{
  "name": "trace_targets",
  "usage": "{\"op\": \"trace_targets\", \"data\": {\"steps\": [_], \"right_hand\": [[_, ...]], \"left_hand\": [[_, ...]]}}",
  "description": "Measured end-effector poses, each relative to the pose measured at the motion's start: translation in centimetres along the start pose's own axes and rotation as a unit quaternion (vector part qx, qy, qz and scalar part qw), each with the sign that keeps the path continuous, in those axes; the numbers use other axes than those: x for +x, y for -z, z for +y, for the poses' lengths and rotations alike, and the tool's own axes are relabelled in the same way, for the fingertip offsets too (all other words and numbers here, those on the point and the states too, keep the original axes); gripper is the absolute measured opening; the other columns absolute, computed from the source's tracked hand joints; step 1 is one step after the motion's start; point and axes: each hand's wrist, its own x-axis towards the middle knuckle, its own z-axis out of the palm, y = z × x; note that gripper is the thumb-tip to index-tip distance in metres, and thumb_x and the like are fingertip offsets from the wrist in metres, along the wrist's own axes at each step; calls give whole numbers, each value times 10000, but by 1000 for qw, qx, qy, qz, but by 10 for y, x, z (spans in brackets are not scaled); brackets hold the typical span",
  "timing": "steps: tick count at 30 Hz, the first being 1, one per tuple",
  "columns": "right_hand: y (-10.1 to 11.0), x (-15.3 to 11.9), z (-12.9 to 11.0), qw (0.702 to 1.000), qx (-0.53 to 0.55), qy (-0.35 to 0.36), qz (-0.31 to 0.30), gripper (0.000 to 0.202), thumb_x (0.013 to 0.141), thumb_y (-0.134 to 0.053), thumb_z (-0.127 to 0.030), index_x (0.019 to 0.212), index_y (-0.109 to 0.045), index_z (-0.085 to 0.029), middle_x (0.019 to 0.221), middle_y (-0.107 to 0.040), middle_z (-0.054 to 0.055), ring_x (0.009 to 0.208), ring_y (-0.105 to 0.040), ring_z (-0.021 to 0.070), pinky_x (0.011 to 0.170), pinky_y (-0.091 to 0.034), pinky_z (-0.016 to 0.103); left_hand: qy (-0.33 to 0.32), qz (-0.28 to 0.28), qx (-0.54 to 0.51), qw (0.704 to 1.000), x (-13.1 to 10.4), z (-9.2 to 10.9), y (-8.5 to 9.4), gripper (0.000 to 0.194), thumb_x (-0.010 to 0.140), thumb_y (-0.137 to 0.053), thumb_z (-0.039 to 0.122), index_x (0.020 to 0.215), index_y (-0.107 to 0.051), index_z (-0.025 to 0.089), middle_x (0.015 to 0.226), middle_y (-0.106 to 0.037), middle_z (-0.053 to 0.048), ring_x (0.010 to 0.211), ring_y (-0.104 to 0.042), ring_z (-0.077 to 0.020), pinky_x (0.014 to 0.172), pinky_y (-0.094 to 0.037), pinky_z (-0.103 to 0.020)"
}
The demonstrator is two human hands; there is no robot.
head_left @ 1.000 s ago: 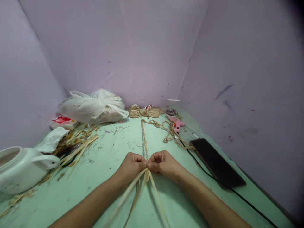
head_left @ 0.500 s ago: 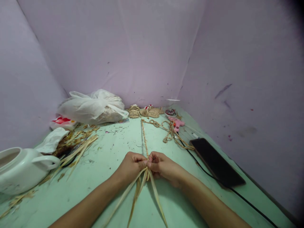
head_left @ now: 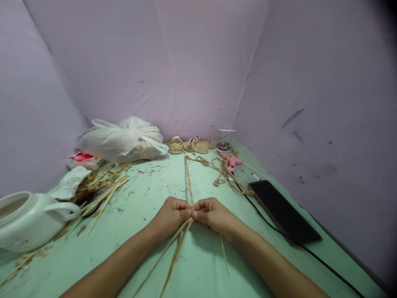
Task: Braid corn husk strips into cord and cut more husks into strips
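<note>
A braid of dry straw-coloured fibre runs from the far part of the table toward me and ends between my hands. My left hand pinches the working end of the braid, thumb and forefinger together. Fingertip to fingertip with it, my right hand is closed on the same spot. Loose flat fibre strands hang toward me from under my left fingers. One thin strand comes out below my right hand. The exact crossing of the strands is hidden by my fingers.
At left stand a white pot and a pile of loose fibre strips. A tied plastic bag and coiled braid pieces lie at the back. To the right are a pink glue gun, a phone and a black cable.
The strand that hung straight down at the right has been drawn under my right hand, and the strands on the left have shifted. Both hands keep nearly the same place.
</note>
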Motion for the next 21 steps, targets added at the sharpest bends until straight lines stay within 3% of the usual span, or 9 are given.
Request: {"op": "trace_targets", "data": {"steps": [3, 6, 10, 14, 18, 21], "right_hand": [[0, 4, 4, 999, -15, 25, 31, 100, 645, -551, -177, 565, -529, -121, 436, -500, -28, 351, -286, 23, 370, -183, 181], [-3, 9, 11, 997, -24, 40, 54, 96, 612, -561, -165, 529, -538, -124, 419, -504, -22, 376, -348, 43, 390, -226, 183], [-7, 13, 19, 996, -29, 48, 69, 91, 594, -561, -175, 515, -532, -140, 395, -497, -27, 374, -381, 60, 397, -254, 192], [-8, 10, 15, 997, 17, 49, 64, 80, 598, -553, -186, 536, -539, -138, 416, -523, -20, 387, -404, 61, 423, -276, 194], [-12, 3, 7, 992, 112, 24, 54, 45, 566, -559, -157, 537, -531, -136, 439, -532, -23, 434, -457, 68, 466, -318, 192], [-15, 0, 5, 986, 153, -17, 55, 77, 539, -588, -173, 553, -521, -140, 479, -556, -17, 438, -453, 68, 462, -316, 196]], "left_hand": [[-9, -18, 62, 998, 1, 0, 4, 219, 656, -481, 310, 531, -492, 131, 420, -288, 63, 421, -221, -54, 422, -166, -206], [-19, -20, 219, 975, -1, 5, 7, 241, 674, -449, 301, 495, -468, 141, 442, -308, 46, 445, -265, -66, 438, -193, -209], [18, 77, 448, 890, -15, 22, 2, 209, 661, -435, 254, 502, -524, 152, 461, -424, 6, 469, -367, -96, 462, -209, -227], [43, 123, 552, 824, -36, 40, -10, 276, 731, -383, 301, 637, -612, 179, 612, -587, -74, 565, -522, -172, 489, -267, -251], [22, 94, 600, 794, -49, 41, -32, 281, 734, -369, 174, 827, -634, 168, 680, -627, -110, 655, -592, -221, 562, -373, -289], [19, 43, 621, 782, -50, 31, -53, 430, 697, -339, 41, 1052, -576, 94, 827, -643, -166, 714, -609, -229, 584, -418, -297]]}}
